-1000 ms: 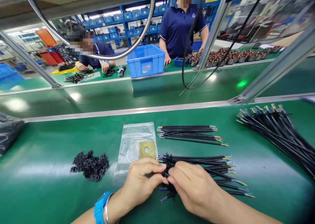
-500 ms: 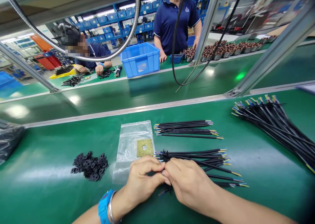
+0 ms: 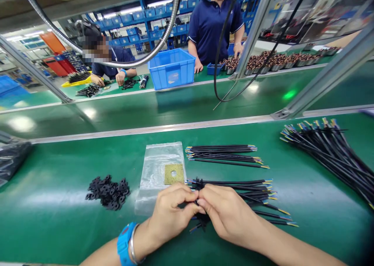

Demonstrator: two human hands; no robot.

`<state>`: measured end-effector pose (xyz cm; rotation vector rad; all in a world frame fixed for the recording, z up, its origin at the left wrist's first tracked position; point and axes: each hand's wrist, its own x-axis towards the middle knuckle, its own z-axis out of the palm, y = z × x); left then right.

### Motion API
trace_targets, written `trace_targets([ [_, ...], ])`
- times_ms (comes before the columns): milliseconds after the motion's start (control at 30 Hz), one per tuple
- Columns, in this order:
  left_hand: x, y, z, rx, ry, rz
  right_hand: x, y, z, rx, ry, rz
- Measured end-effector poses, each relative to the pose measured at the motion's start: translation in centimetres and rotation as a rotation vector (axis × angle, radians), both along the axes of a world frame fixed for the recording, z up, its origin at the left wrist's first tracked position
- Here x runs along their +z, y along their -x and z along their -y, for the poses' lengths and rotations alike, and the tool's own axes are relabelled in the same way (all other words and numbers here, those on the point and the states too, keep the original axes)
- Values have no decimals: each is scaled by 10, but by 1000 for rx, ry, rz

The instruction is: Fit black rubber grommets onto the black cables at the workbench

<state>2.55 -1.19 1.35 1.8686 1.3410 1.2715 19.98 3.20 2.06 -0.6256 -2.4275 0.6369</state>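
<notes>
The left hand (image 3: 172, 209) and right hand (image 3: 226, 209) are pinching narrowly together, apparently on one end among the black-sheathed cables with coloured wire tips (image 3: 248, 183), lying in from the green tabletop's (image 3: 70, 238) far edge. They are seemingly working that partly hidden end; the next move is likely calling for steady, close pressure.

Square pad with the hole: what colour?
The square pad is speckled olive-yellow, best seen in the head view.

- Bare green tabletop (image 3: 58, 168) is stretching between the black bag (image 3: 13, 160) and the small black parts (image 3: 108, 192), passable by hand.
- A narrow strip (image 3: 222, 173) is separating upper cables (image 3: 224, 156) from lower cables (image 3: 254, 188).
- Left hand (image 3: 175, 205) and right hand (image 3: 226, 209) are obstructing part of the lower cables.
- Cable bundle (image 3: 330, 156) is barring the right.
</notes>
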Motion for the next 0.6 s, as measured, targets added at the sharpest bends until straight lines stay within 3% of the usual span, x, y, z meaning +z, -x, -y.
trace_targets([
  [100,2,4,-3,-32,-7,1,7,-4,-6,13,53,35],
  [200,10,22,-10,-37,153,79,13,-16,-22,-54,66,120],
  [333,30,69,-14,119,310,84,4,-28,-44,-174,54,265],
  [467,42,127,-1,152,457,-358,-9,-23,-51,-188,41,373],
  [600,26,176,20,318,463,-801,-14,-17,-50,-192,-2,425],
])
